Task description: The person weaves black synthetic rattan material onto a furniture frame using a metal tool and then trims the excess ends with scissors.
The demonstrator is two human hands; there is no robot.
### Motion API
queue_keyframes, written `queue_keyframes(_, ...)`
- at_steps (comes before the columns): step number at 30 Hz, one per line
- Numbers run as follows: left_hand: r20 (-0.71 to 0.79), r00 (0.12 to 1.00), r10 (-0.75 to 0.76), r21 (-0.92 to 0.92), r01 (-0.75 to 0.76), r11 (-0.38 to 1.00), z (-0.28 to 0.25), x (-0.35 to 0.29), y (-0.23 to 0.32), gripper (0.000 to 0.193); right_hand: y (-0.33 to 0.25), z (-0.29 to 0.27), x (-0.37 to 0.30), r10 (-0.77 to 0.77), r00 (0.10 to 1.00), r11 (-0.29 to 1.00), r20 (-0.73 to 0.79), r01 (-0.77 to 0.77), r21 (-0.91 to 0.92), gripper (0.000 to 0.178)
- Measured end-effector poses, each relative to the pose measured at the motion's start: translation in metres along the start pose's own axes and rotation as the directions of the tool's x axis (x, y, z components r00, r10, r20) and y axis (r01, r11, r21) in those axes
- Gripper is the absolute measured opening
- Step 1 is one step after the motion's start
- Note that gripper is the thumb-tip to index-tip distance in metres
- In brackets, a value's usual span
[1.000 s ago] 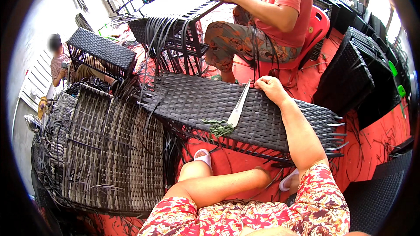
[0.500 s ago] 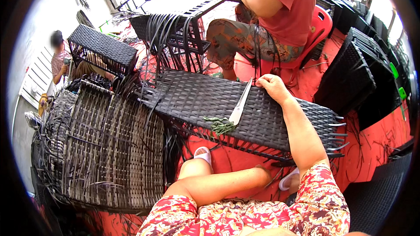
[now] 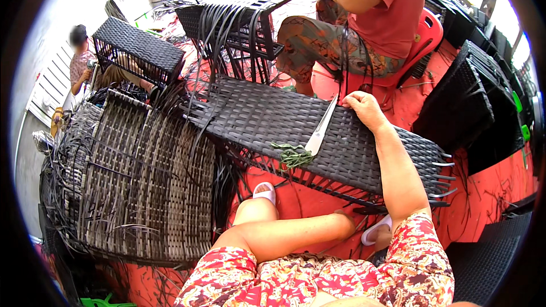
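A long black woven rattan-style panel lies slanting in front of me, several loose strip ends jutting from its right end. At its far edge, my right hand has its fingers pinched together; what is between them is too small to make out. Just left of that hand, scissors rest on the weave with their silver blades pointing away. Green strips cover the scissors' handle end. My left arm appears to lie across my lap, and its fingers cannot be made out.
A large grey-brown woven piece stands at left. Ahead, a person on a red chair works at a black frame; another person is far left. Black woven pieces stack at right. Cut strips litter the red floor.
The view has shifted slightly, and a green object has come in at the lower left. My right hand stays pinched at the panel's far edge; the scissors lie in the same place.
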State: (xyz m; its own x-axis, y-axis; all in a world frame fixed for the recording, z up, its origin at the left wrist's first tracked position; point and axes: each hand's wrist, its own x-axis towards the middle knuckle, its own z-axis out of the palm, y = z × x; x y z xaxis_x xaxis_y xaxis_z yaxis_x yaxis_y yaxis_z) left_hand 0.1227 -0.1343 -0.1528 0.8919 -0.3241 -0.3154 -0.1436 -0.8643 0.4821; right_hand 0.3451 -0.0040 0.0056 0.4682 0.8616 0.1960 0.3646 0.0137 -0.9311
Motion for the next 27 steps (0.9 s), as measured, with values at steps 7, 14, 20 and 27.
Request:
queue_keyframes(7, -0.01, 1.0, 0.018, 0.003, -0.018, 1.0, -0.009, -0.006, 0.004, 0.049, -0.002, -0.001, 0.0, 0.017, 1.0, 1.0, -0.005, -0.017, -0.015, 0.017)
queue_keyframes(14, 0.001, 1.0, 0.028, -0.026, -0.028, 0.999, -0.018, -0.007, 0.007, 0.05, 0.001, 0.0, 0.001, 0.018, 1.0, 1.0, -0.001, -0.018, -0.014, 0.016)
queue_keyframes(20, -0.003, 1.0, 0.021, -0.034, -0.021, 0.999, -0.024, -0.007, 0.008, 0.05, 0.0, -0.001, -0.001, 0.022, 1.0, 0.999, 0.008, -0.022, -0.026, 0.017)
queue_keyframes(27, -0.001, 0.999, 0.033, -0.052, -0.033, 0.998, -0.026, -0.004, 0.013, 0.051, -0.001, 0.0, 0.001, 0.024, 1.0, 1.0, 0.004, -0.024, -0.003, 0.017)
